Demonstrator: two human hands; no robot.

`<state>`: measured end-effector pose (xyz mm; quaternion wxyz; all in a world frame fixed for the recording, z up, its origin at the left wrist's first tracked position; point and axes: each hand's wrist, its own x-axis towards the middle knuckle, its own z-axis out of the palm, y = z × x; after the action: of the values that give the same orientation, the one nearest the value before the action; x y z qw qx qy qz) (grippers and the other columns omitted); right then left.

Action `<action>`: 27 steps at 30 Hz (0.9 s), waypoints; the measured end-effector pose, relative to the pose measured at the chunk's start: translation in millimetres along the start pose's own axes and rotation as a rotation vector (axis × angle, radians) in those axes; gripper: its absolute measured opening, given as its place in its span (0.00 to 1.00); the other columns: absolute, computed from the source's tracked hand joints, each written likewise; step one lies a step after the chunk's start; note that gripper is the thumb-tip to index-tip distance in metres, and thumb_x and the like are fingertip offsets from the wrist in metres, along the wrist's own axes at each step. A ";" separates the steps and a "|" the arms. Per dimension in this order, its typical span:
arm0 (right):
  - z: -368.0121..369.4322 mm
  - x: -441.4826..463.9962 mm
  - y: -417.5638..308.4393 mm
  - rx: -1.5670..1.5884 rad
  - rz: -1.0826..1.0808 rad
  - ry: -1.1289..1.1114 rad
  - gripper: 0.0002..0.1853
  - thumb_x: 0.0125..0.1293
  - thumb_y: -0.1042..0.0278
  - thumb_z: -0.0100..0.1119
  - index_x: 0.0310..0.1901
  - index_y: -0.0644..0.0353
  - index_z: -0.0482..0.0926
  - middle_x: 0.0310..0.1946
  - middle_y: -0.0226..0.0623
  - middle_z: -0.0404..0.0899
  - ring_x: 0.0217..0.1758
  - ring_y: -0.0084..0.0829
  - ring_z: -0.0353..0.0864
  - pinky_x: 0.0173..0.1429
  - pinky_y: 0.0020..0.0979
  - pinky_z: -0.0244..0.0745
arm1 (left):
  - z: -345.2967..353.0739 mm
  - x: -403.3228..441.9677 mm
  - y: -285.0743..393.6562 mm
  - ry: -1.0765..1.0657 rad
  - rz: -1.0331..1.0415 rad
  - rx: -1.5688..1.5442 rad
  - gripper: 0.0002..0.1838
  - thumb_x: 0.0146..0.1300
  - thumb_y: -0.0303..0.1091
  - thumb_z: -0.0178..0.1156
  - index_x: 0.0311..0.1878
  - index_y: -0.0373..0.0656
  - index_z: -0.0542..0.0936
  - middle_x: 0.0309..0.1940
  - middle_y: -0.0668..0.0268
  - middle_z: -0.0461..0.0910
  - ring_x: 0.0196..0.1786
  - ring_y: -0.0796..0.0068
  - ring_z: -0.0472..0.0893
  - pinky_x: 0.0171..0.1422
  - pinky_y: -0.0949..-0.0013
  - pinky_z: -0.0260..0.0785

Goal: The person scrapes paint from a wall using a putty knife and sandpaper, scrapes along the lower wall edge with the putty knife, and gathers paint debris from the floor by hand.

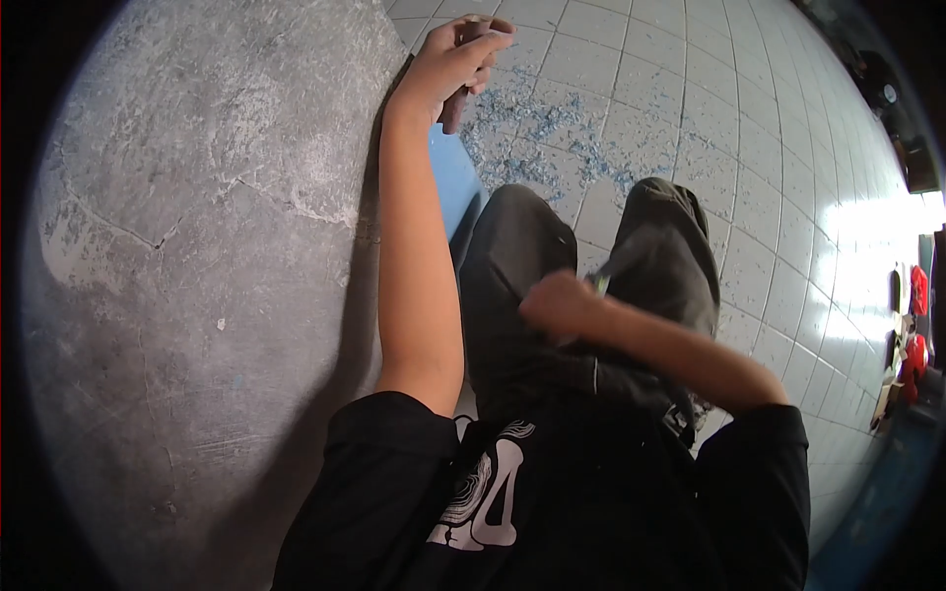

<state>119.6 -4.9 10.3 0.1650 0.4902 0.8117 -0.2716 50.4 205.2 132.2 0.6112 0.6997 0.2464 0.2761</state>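
Observation:
At the top centre, my left hand is closed around a dark brown bar, whose lower end sticks out below the palm. My right hand is a fist over my lap, blurred by motion. A small green and whitish thing shows at its far side, with a smeared dark shape beyond it over the knee; what the fist grips cannot be made out. My two hands are well apart.
A worn grey concrete surface fills the left side. Beside my left forearm is a blue panel. Blue and white shavings lie scattered on the tiled floor beyond my knees. Red items stand at the far right.

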 end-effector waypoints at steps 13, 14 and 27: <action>2.7 -124.4 28.3 0.069 0.123 0.150 0.10 0.46 0.58 0.57 0.28 0.53 0.78 0.27 0.38 0.77 0.34 0.36 0.77 0.35 0.36 0.72 | 121.2 -155.0 -80.4 -0.680 -0.266 0.855 0.18 0.38 0.41 0.66 0.36 0.48 0.78 0.29 0.66 0.78 0.41 0.65 0.77 0.46 0.65 0.69; 4.5 -119.4 20.8 -0.067 0.212 0.034 0.09 0.48 0.59 0.55 0.29 0.53 0.77 0.27 0.39 0.76 0.36 0.35 0.77 0.35 0.36 0.72 | 130.4 -164.6 -84.3 -0.551 -0.195 1.026 0.19 0.37 0.42 0.66 0.36 0.49 0.77 0.28 0.67 0.77 0.40 0.65 0.77 0.45 0.64 0.69; -33.3 -88.1 65.3 0.168 0.603 0.095 0.24 0.45 0.40 0.56 0.39 0.46 0.77 0.32 0.38 0.78 0.40 0.41 0.77 0.44 0.40 0.71 | 87.5 -111.7 -155.3 0.070 -0.414 1.039 0.23 0.41 0.42 0.64 0.43 0.48 0.74 0.42 0.61 0.75 0.46 0.62 0.75 0.50 0.62 0.66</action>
<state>218.3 -22.8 65.7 0.1588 0.7328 0.6112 -0.2534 28.3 86.5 -40.0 0.2190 0.8362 0.5025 0.0160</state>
